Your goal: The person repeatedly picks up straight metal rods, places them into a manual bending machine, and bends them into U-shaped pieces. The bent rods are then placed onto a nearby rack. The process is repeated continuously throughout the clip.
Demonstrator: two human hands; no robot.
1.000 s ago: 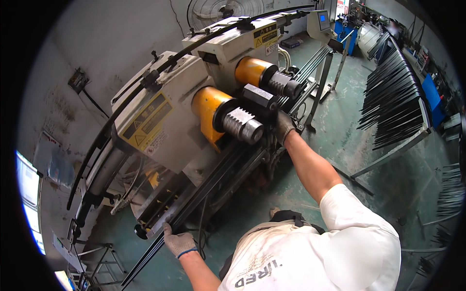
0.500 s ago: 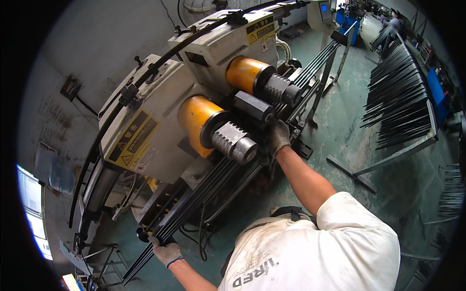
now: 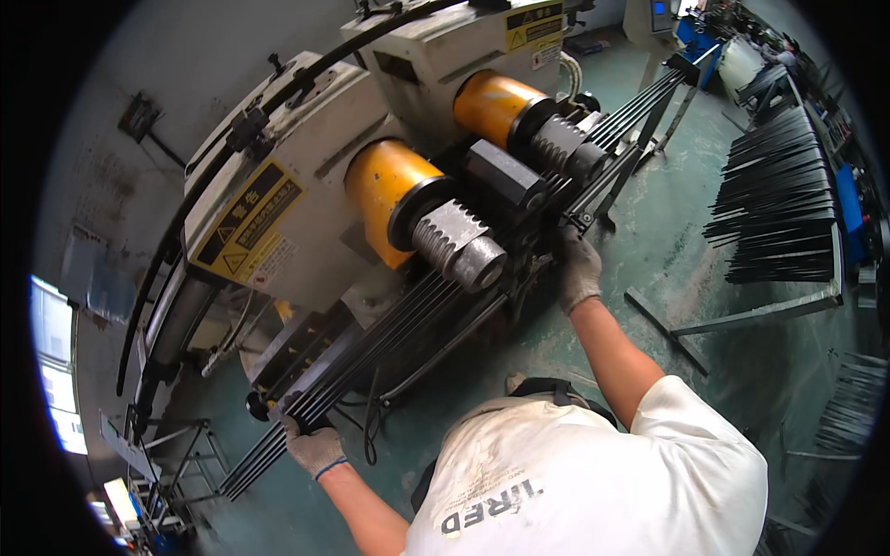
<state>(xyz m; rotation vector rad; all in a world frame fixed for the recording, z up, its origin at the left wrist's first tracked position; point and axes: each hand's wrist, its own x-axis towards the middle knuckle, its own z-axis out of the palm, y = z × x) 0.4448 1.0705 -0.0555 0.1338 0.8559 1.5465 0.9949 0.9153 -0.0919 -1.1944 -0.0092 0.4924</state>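
Several long dark metal tubes (image 3: 320, 389) lie side by side in a slanting bundle along the front of a beige machine (image 3: 278, 157). My left hand (image 3: 313, 448), in a light knit glove with a blue cuff edge, is closed at the tubes near their lower left end. My right hand (image 3: 581, 271), also gloved, reaches to the dark front rail of the machine, below a black six-sided block (image 3: 505, 173). Its fingertips are hidden against the dark parts, so its grip does not show. Two orange cylinders (image 3: 394, 190) with grooved metal ends project above the tubes.
A rack (image 3: 756, 320) on the right carries many thin black rods. A metal bar (image 3: 666, 331) lies on the green floor beside it. Cables (image 3: 371, 435) hang under the machine, and a metal frame stand (image 3: 195, 445) is at lower left.
My right hand has shifted rightward along the rail, away from the black block. My left hand stays at the lower end of the tubes. The whole view has moved slightly.
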